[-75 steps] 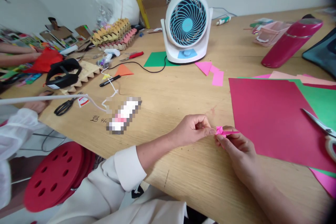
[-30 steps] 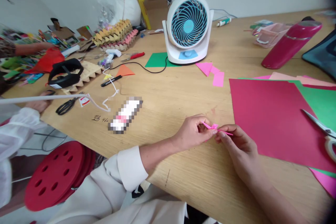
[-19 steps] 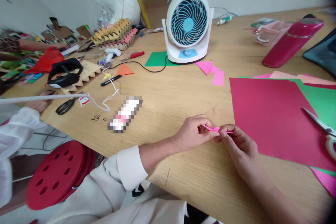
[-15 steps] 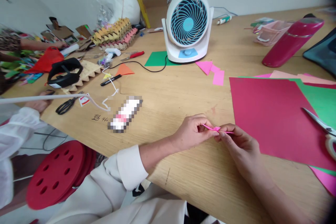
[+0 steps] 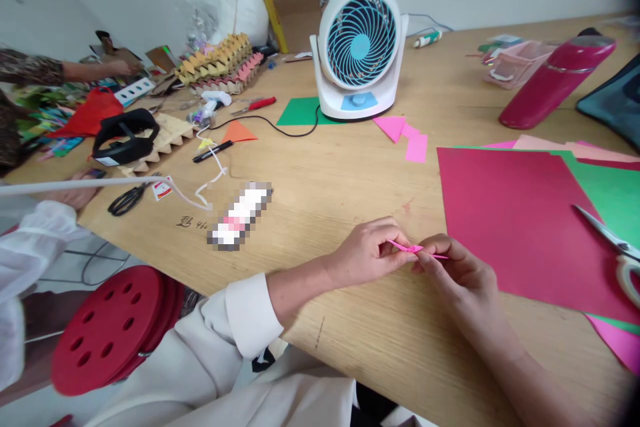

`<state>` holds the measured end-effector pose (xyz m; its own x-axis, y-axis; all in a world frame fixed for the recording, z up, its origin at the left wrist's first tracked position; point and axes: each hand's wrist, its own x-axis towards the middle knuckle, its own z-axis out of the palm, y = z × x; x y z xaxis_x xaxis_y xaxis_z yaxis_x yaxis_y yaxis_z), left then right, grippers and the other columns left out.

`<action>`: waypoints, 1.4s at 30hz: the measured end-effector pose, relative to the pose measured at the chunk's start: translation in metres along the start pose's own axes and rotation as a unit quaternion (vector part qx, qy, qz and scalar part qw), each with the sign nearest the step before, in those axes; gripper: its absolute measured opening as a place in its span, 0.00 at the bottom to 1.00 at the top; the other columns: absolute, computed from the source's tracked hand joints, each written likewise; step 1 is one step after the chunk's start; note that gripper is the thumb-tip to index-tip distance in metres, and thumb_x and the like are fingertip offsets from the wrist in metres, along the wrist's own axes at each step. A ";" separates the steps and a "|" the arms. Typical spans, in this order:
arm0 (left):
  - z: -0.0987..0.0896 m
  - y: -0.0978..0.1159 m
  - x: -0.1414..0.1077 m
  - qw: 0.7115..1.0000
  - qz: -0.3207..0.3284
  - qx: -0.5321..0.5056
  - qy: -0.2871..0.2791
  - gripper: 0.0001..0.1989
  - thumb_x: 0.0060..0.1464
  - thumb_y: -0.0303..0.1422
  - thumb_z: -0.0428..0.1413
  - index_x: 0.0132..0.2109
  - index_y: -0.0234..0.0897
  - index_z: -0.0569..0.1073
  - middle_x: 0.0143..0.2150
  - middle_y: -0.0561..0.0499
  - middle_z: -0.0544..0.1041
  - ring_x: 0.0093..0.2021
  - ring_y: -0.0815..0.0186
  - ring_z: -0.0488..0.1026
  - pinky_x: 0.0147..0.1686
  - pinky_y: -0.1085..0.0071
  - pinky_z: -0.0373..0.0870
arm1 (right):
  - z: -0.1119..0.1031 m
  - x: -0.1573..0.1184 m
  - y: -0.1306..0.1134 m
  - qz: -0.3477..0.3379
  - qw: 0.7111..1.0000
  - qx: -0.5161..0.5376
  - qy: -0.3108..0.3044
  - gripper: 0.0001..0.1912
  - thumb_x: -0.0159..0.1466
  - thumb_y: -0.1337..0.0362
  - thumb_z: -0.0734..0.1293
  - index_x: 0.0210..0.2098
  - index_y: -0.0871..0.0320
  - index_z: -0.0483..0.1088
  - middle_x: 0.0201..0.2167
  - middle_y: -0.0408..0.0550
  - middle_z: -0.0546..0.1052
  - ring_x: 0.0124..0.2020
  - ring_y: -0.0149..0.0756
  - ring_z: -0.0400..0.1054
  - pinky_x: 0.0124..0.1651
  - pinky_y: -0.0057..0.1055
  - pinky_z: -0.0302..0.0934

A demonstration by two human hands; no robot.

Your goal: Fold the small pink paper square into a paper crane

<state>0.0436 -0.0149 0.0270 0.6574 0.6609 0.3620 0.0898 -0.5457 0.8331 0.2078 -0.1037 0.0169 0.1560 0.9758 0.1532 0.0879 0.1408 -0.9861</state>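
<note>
Between my two hands is a small piece of folded pink paper [image 5: 414,249], held just above the wooden table [image 5: 345,320]. My left hand [image 5: 367,250] pinches its left side between thumb and fingers. On the other side, the thumb and fingers of my right hand [image 5: 457,267] close on it, with a thin pink tip poking out past them. Fingers cover parts of the folds. Right of my hands lies a large dark red paper sheet [image 5: 510,227], with scissors [image 5: 613,240] resting on its right part.
A white fan [image 5: 361,47] stands at the back, with pink paper scraps [image 5: 416,147] before it. A red bottle [image 5: 557,80] lies tilted at the right. Left are a blurred-out phone [image 5: 240,217], black scissors [image 5: 127,199], a red stool [image 5: 107,330] and other people's arms [image 5: 95,71].
My hands stay almost in place, and the pink paper has tilted slightly. At the far left, another person's arm has shifted, uncovering more of a white strip with holes.
</note>
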 end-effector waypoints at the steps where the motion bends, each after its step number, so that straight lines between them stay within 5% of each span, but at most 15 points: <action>1: 0.000 0.001 0.000 1.000 -0.005 -0.012 0.006 0.13 0.58 0.38 0.61 0.31 0.33 0.72 0.30 0.52 0.70 0.27 0.74 0.64 0.29 0.75 0.60 | 0.000 0.001 0.000 -0.008 1.000 0.008 0.003 0.08 0.67 0.59 0.68 0.32 0.54 0.72 0.28 0.42 0.71 0.31 0.29 0.66 0.36 0.23 0.62; 7: -0.002 0.005 0.004 0.987 -0.077 -0.131 0.053 0.16 0.56 0.40 0.62 0.30 0.33 0.69 0.30 0.54 0.68 0.28 0.74 0.64 0.29 0.76 0.60 | 0.002 0.001 0.009 0.012 0.998 0.062 -0.018 0.08 0.65 0.61 0.71 0.44 0.50 0.72 0.37 0.44 0.75 0.39 0.32 0.69 0.43 0.27 0.65; 11: -0.001 0.000 0.004 0.980 -0.071 -0.179 0.043 0.16 0.54 0.41 0.64 0.31 0.33 0.72 0.32 0.53 0.69 0.32 0.73 0.66 0.32 0.75 0.62 | 0.005 0.000 0.016 0.004 0.998 0.026 -0.049 0.09 0.66 0.61 0.69 0.47 0.49 0.73 0.38 0.45 0.74 0.38 0.34 0.68 0.43 0.31 0.65; 16: 0.003 -0.002 0.001 0.979 -0.068 -0.187 0.052 0.16 0.51 0.42 0.66 0.31 0.33 0.74 0.33 0.53 0.68 0.32 0.73 0.65 0.31 0.75 0.61 | 0.006 0.002 0.017 -0.040 0.998 -0.011 -0.045 0.08 0.65 0.63 0.70 0.44 0.51 0.77 0.40 0.47 0.75 0.42 0.37 0.69 0.46 0.33 0.63; 23: 0.005 0.004 0.000 0.972 -0.093 -0.212 0.039 0.15 0.51 0.41 0.67 0.32 0.32 0.76 0.33 0.52 0.70 0.33 0.73 0.67 0.32 0.75 0.62 | 0.009 0.003 0.013 -0.057 0.998 -0.021 -0.019 0.02 0.62 0.64 0.73 0.35 0.51 0.79 0.27 0.42 0.69 0.33 0.32 0.66 0.36 0.28 0.60; 35: 0.002 0.003 0.000 0.973 -0.075 -0.209 0.065 0.14 0.49 0.39 0.68 0.29 0.32 0.75 0.31 0.54 0.69 0.31 0.74 0.66 0.31 0.76 0.61 | 0.007 0.001 0.009 -0.012 0.998 -0.018 -0.056 0.08 0.66 0.59 0.69 0.42 0.53 0.78 0.37 0.47 0.76 0.40 0.37 0.69 0.43 0.32 0.63; 42: 0.001 0.003 0.000 0.969 -0.079 -0.230 0.046 0.14 0.50 0.41 0.67 0.30 0.33 0.78 0.33 0.52 0.72 0.31 0.73 0.68 0.32 0.75 0.64 | 0.005 0.002 0.008 -0.050 0.998 -0.011 -0.039 0.03 0.64 0.60 0.72 0.35 0.50 0.79 0.30 0.43 0.73 0.34 0.34 0.67 0.37 0.30 0.62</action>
<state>0.0448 -0.0167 0.0289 0.5906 0.7725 0.2332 -0.1727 -0.1613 0.9717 0.2038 -0.1002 0.0092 0.0674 0.9671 0.2451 0.1212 0.2359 -0.9642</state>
